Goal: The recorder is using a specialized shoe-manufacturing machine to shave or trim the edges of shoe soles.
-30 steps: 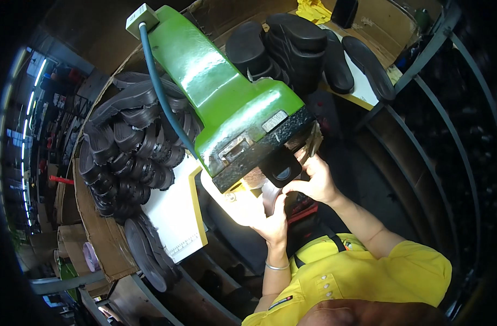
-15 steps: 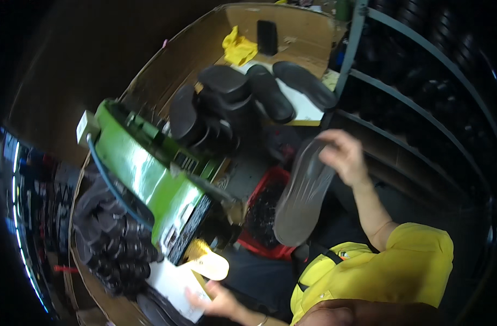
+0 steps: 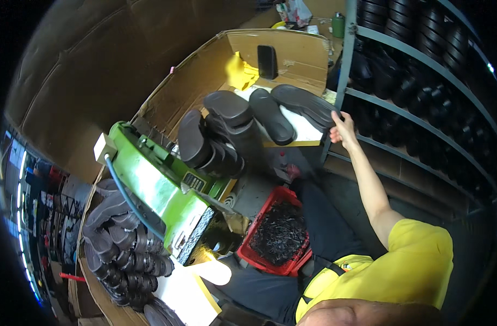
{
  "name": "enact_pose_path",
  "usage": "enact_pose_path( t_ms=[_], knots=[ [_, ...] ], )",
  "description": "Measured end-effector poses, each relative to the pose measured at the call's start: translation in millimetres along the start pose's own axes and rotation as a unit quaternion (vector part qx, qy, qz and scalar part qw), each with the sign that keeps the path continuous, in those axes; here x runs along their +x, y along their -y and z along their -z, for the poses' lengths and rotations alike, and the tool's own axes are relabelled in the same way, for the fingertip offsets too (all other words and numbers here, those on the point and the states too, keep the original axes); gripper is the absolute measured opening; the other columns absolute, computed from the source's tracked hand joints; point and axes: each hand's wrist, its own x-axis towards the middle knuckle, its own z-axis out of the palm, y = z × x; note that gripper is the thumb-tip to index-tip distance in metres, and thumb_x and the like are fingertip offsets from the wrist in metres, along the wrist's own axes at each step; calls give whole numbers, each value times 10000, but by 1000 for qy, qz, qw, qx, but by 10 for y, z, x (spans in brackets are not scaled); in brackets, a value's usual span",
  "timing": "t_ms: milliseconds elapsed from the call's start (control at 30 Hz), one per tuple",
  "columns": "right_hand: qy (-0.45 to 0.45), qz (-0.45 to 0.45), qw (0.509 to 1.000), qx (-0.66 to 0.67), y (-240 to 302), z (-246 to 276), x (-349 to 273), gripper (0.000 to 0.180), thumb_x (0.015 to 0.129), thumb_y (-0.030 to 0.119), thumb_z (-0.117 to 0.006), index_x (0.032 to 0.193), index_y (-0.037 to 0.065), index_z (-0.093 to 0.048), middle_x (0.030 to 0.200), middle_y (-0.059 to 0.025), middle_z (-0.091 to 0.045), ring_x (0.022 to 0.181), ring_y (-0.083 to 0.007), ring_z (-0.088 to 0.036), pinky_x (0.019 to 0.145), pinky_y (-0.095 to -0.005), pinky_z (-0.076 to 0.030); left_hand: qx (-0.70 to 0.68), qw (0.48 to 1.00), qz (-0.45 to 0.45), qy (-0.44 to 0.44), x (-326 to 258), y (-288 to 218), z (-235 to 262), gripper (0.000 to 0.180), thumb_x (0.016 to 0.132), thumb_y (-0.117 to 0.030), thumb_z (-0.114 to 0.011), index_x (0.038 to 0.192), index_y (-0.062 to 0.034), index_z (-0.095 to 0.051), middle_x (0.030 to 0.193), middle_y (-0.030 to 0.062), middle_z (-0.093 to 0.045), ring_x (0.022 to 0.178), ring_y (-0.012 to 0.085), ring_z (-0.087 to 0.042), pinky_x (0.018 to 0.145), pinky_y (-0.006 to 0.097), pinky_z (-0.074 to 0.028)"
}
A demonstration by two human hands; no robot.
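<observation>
My right hand point(image 3: 343, 130) reaches out to the far right, its fingers and thumb closed at the near end of a dark shoe sole point(image 3: 302, 103). That sole rests on what looks like another one, on a white board point(image 3: 304, 126) with a yellow edge. Beside them lies a second dark sole point(image 3: 272, 116). Further left stand two stacks of dark soles, a taller stack point(image 3: 229, 108) and a lower stack point(image 3: 194, 138). My left hand is out of view.
A green machine point(image 3: 156, 185) with a lit work area stands at left. Below it, a red bin point(image 3: 248, 254) holds black trimmings. Heaped dark soles point(image 3: 123, 244) lie at lower left. Cardboard walls point(image 3: 292, 60) enclose the bench; a metal rack point(image 3: 416, 108) with dark soles stands right.
My right hand has moved up and away from above the red bin, where it held a sole, to the soles on the white board. My left hand has left the view.
</observation>
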Motion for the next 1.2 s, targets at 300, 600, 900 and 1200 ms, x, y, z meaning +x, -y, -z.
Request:
enact_pose_path(
  t_ms=[300, 600, 900, 1200],
  knots=[
    [449, -124, 885, -10, -1080, -129, -1774, 412, 998, 319, -503, 1283, 23, -484, 780, -100, -645, 606, -154, -630, 515, -273, -523, -200, 931, -290, 93, -701, -838, 711, 622, 508, -323, -900, 1051, -90, -706, 1170, 161, -604, 1075, 344, -531, 929, 435, -422],
    [681, -298, 661, 100, -986, -82, -2259, 697, 701, 92, -796, 1294, -99, -483, 1124, -197, -657, 1068, -258, -627, 937, -361, -489, -554, 617, -475, 295, -1274, -1844, 242, 676, 521, -337, -917, 1069, -26, -671, 1196, 190, -616, 1066, 340, -576, 927, 419, -476],
    [507, -217, 829, 90, -1415, 853, -2285, 685, 647, -84, -756, 1288, 19, -539, 1210, -102, -620, 1110, -214, -597, 966, -348, -471, -792, 356, 159, 470, -2463, -2902, -6, 567, 841, -15, -626, 1357, 11, -394, 1212, 131, -563, 1076, 230, -576, 955, 371, -473],
    [565, -302, 756, 135, -1464, 413, -2913, 618, 756, -84, -711, 1325, 2, -486, 1267, -88, -575, 1182, -201, -542, 1023, -361, -429, -687, 516, -118, 499, -2110, -3301, 176, 189, 810, -42, -739, 976, 36, -693, 866, 22, -686, 732, 71, -592, 680, 229, -480]
  ],
)
